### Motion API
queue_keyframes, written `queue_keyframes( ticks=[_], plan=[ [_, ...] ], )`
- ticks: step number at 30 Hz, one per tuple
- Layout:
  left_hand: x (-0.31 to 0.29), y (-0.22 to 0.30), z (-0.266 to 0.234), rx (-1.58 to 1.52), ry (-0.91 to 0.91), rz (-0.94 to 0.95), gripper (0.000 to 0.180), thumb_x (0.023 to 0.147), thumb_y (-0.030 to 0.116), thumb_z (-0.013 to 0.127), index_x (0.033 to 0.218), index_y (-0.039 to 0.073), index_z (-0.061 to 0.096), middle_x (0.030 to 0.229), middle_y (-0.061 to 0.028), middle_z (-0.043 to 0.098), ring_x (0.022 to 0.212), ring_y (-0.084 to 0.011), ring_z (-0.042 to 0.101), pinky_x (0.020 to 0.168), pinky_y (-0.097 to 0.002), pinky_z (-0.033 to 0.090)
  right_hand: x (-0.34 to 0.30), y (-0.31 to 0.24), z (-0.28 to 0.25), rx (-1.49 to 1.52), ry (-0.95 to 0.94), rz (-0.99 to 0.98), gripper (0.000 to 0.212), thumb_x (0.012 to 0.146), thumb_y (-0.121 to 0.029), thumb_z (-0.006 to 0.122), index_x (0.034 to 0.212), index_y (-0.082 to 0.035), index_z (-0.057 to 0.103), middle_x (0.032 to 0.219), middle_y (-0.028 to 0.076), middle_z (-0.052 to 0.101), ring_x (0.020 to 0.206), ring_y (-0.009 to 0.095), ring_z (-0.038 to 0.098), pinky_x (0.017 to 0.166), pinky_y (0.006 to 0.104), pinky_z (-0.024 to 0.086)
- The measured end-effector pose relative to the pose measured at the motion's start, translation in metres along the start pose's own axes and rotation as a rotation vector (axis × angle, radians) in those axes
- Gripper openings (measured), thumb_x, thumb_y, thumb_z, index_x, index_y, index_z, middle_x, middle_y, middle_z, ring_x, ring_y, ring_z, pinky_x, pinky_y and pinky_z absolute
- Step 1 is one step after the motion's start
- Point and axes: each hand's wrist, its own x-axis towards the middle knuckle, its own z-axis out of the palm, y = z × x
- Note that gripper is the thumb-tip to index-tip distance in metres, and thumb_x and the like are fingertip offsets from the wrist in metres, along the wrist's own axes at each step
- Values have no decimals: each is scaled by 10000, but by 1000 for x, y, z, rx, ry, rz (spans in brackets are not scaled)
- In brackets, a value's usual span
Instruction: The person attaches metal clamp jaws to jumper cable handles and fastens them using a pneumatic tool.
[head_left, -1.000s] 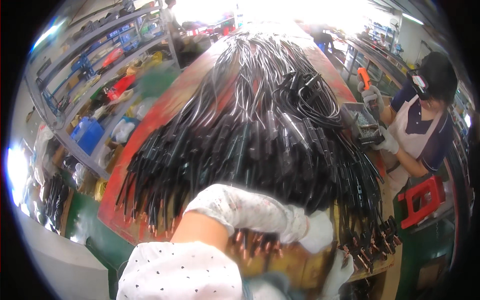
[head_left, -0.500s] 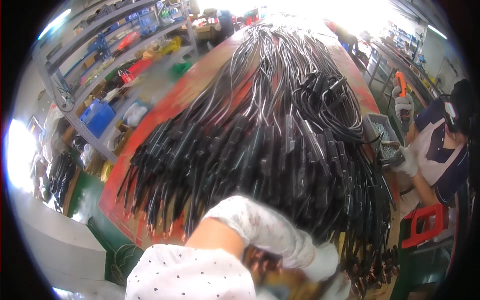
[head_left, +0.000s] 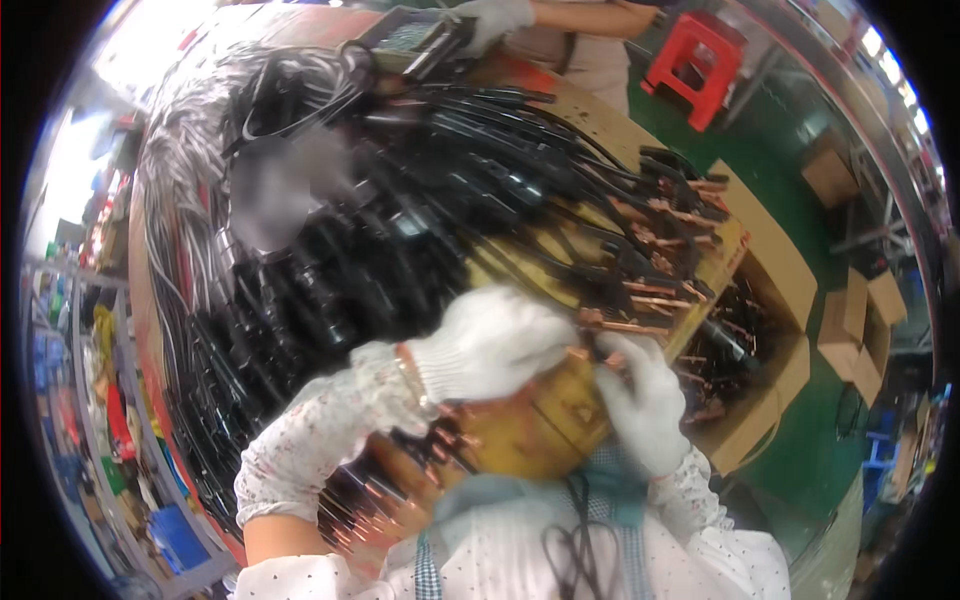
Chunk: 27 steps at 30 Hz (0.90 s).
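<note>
White-gloved left hand (head_left: 505, 340) curls, white-gloved right hand (head_left: 645, 405) half-curls near copper-tipped black cable (head_left: 579, 353); blur, can't tell grip.

Location type: workshop. Indicators: black cables (head_left: 320, 300) with copper ends (head_left: 660, 302) massed on the table (head_left: 590, 122); loaded shelving (head_left: 200, 572) left of the table; open carton (head_left: 788, 270) and green floor (head_left: 775, 185) right of the table.

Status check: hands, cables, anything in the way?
Left hand and right hand close together, grips unclear. Black cables heaped beside left hand. Copper ends crowd close; open cardboard box at right.
</note>
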Motion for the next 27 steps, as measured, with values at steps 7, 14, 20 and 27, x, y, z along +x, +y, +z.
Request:
queue_keyframes(
  ticks=[7,14,20,27],
  plan=[
    [-5,1,5,-160,94,35,151,852,218,683,962,131,738,866,-71,716,806,-278,690,687,-383,538,2,1,10,-124,-57,-165,361,815,-248,760,1153,-169,664,1005,74,659,827,315,675,703,411,545],
    [-6,3,2,-168,79,29,125,846,212,684,902,108,723,808,-84,698,727,-295,676,629,-391,519,5,6,13,-89,-89,-200,395,814,-248,760,1184,-166,650,987,79,653,822,318,674,700,413,544],
    [-6,3,-4,-176,50,1,122,846,219,677,863,108,723,733,-96,680,664,-306,665,599,-397,512,11,10,18,-138,-146,-317,354,800,-239,758,1116,-131,639,1005,75,653,827,293,671,696,403,544],
    [-6,4,-1,-232,-22,-124,177,881,247,633,871,94,722,701,-121,665,643,-320,659,592,-402,515,17,8,23,-275,-164,-439,371,781,-220,760,1106,-107,621,1035,61,644,876,250,664,700,377,540]
  ],
)
